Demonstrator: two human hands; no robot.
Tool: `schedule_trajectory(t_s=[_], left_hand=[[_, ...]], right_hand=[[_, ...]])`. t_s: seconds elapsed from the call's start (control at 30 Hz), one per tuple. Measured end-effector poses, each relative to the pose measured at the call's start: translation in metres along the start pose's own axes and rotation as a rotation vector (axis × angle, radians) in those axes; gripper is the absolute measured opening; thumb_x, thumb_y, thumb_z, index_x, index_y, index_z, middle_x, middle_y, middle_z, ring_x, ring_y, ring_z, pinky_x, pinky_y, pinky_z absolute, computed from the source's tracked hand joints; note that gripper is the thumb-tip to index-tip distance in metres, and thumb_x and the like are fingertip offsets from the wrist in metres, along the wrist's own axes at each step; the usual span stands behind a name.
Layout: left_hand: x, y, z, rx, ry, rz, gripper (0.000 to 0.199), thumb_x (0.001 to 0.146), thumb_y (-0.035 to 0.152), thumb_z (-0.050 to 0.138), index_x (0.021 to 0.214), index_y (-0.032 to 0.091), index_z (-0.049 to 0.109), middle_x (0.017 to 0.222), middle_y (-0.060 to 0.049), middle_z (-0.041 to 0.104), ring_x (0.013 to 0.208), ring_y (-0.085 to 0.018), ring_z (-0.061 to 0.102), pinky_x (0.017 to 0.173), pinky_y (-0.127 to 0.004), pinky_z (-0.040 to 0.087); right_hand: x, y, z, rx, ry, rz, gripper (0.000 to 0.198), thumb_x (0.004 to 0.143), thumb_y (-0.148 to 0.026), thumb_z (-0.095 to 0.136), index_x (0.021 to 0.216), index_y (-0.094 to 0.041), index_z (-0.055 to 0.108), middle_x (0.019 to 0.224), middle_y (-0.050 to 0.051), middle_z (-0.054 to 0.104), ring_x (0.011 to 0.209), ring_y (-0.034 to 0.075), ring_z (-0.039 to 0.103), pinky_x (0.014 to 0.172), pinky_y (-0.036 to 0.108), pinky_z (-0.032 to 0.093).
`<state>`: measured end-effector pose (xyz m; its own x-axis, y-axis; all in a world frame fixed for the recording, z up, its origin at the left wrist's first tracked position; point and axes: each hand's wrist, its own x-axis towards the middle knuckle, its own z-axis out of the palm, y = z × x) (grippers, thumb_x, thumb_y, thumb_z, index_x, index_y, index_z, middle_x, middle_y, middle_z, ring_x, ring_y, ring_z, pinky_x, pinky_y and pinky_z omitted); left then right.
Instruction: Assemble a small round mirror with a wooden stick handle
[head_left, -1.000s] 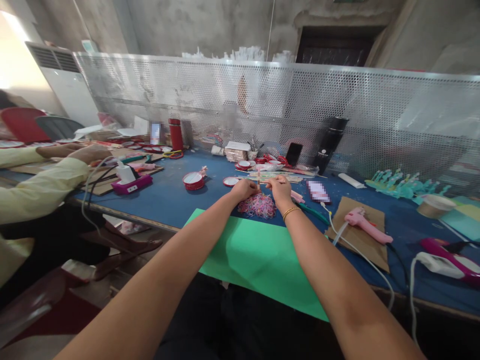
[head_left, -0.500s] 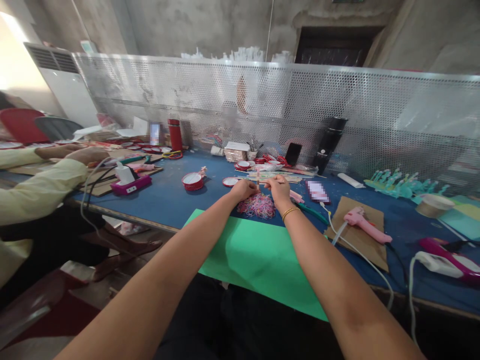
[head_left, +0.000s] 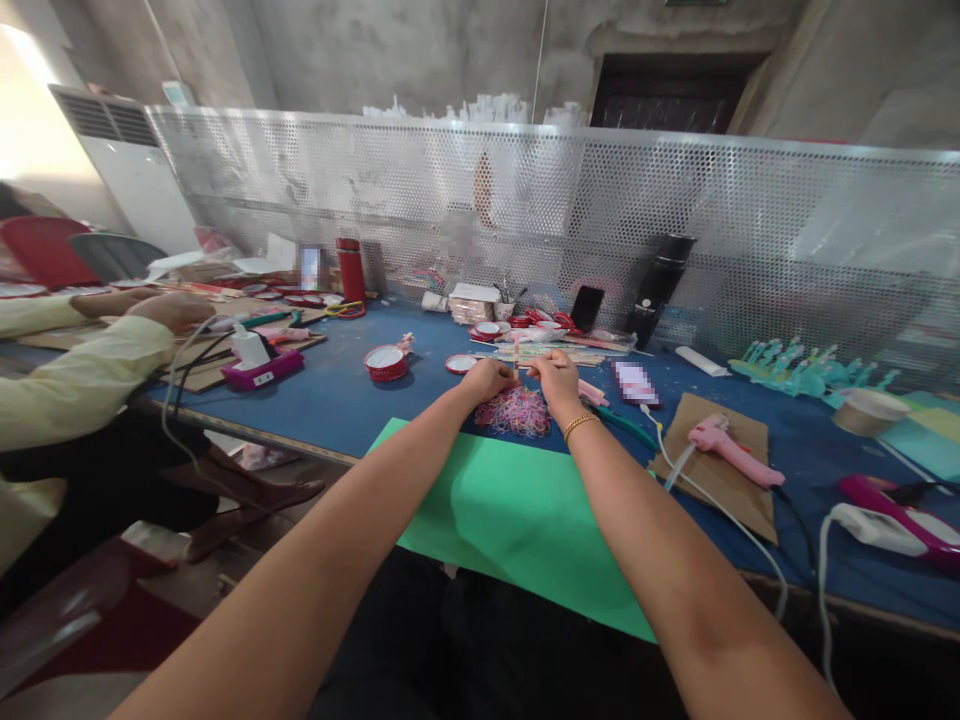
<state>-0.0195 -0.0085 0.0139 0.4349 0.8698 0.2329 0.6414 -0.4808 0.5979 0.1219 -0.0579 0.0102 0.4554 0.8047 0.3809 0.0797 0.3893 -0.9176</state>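
Over the far side of a pile of thin, multicoloured elastic bands (head_left: 514, 412), my two hands work close together. My left hand (head_left: 487, 380) is closed, its fingertips at the lower part of a slim, pale pinkish stick (head_left: 516, 352) that stands upright. From the other side, my right hand (head_left: 556, 376), with a gold bracelet at the wrist, is closed in a pinch near the same stick; whatever is in that pinch is too small to make out. A green sheet (head_left: 517, 510) lies under my forearms at the table's front edge.
Right of me, a pink glue gun (head_left: 731, 452) rests on cardboard (head_left: 757, 510), its cord trailing. Tape rolls (head_left: 386, 363), a phone (head_left: 635, 384) and a black bottle (head_left: 660, 290) surround the work. At left a co-worker's hands (head_left: 169, 312) are busy near a purple power strip (head_left: 262, 371).
My hands stay almost in place, with only a very slight shift of the right hand. The co-worker's nearer hand has moved slightly left.
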Motion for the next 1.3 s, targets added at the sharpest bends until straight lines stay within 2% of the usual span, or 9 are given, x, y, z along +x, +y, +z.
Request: schedule_trajectory(t_s=[0.17, 0.37, 0.53, 0.73, 0.9, 1.3], left_hand=[[0.0008, -0.0024, 0.0002, -0.02, -0.009, 0.018, 0.027, 0.064, 0.04, 0.063, 0.069, 0.014, 0.071, 0.055, 0.002, 0.057, 0.053, -0.01, 0.041, 0.051, -0.023, 0.028], [-0.001, 0.001, -0.001, -0.008, -0.014, -0.006, 0.032, 0.063, 0.045, 0.063, 0.065, 0.014, 0.07, 0.05, 0.003, 0.05, 0.05, -0.009, 0.036, 0.05, -0.024, 0.026], [0.0006, -0.0007, 0.0007, 0.004, -0.011, 0.004, 0.029, 0.064, 0.041, 0.062, 0.068, 0.014, 0.071, 0.053, 0.002, 0.053, 0.051, -0.009, 0.038, 0.051, -0.024, 0.026], [0.0021, -0.0039, 0.0022, -0.009, -0.005, 0.001, 0.033, 0.063, 0.046, 0.064, 0.065, 0.014, 0.069, 0.05, 0.003, 0.05, 0.05, -0.008, 0.036, 0.048, -0.023, 0.024], [0.001, -0.0024, 0.0008, -0.003, -0.001, 0.003, 0.03, 0.064, 0.043, 0.064, 0.068, 0.014, 0.071, 0.052, 0.003, 0.054, 0.052, -0.009, 0.039, 0.049, -0.023, 0.026], [0.0014, -0.0013, 0.0012, 0.007, -0.01, -0.002, 0.033, 0.065, 0.044, 0.063, 0.071, 0.013, 0.072, 0.056, 0.002, 0.057, 0.053, -0.009, 0.039, 0.05, -0.023, 0.027]], right_hand=[[0.0014, 0.0006, -0.0006, 0.007, 0.053, 0.019, 0.013, 0.061, -0.025, 0.057, 0.053, -0.021, 0.048, 0.046, -0.005, 0.057, 0.044, 0.011, 0.047, 0.048, 0.023, 0.037], [-0.0025, -0.0031, 0.0011, 0.012, -0.036, 0.013, 0.012, 0.061, -0.025, 0.057, 0.054, -0.021, 0.049, 0.047, -0.004, 0.058, 0.046, 0.012, 0.049, 0.047, 0.023, 0.037], [0.0013, 0.0007, -0.0006, -0.024, 0.048, 0.026, 0.013, 0.061, -0.026, 0.057, 0.053, -0.021, 0.047, 0.046, -0.004, 0.057, 0.045, 0.012, 0.048, 0.047, 0.023, 0.038], [0.0008, 0.0014, 0.0006, 0.011, -0.005, 0.022, 0.012, 0.061, -0.025, 0.057, 0.055, -0.021, 0.048, 0.047, -0.004, 0.058, 0.044, 0.011, 0.048, 0.048, 0.023, 0.038], [0.0042, 0.0045, -0.0007, 0.009, 0.049, 0.022, 0.012, 0.06, -0.026, 0.057, 0.053, -0.021, 0.048, 0.046, -0.004, 0.057, 0.044, 0.011, 0.046, 0.047, 0.023, 0.037], [-0.0034, -0.0045, 0.0012, 0.039, -0.019, -0.014, 0.01, 0.062, -0.027, 0.056, 0.056, -0.021, 0.051, 0.05, -0.004, 0.058, 0.048, 0.011, 0.05, 0.051, 0.023, 0.04]])
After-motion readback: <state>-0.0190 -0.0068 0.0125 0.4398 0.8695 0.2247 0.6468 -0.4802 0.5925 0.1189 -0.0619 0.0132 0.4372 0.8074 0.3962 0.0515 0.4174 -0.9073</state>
